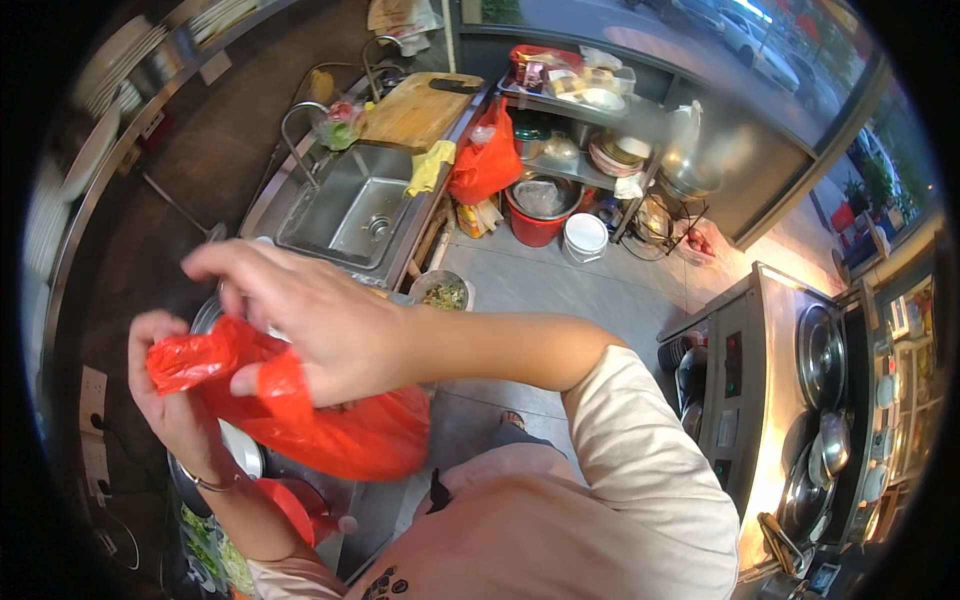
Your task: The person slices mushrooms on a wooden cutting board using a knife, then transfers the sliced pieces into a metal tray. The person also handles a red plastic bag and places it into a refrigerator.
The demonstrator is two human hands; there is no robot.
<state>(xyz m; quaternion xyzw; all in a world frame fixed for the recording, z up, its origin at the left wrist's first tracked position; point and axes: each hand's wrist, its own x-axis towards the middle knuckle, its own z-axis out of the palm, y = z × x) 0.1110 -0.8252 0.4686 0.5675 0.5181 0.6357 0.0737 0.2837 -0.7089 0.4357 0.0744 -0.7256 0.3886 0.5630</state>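
Observation:
A red plastic bag (352,439) hangs full and rounded between my two hands, above the counter's edge. The fingers of my left hand (161,367) are closed around its gathered upper end at the left. My right hand (330,322) is at the bag's other upper part, with the thumb against the red plastic and the fingers raised, slightly blurred. What the bag contains is mostly hidden by the plastic and my right hand. Below my left forearm lie a red plastic container (289,506) and a white round lid or bowl (244,450), both partly covered.
Ahead are a steel sink (352,210), a wooden cutting board (420,109) and a yellow cloth (430,166). A bowl of food scraps (444,292), a white bucket (585,236) and a red bucket (536,225) stand low down. A steel stove counter (772,420) is at the right.

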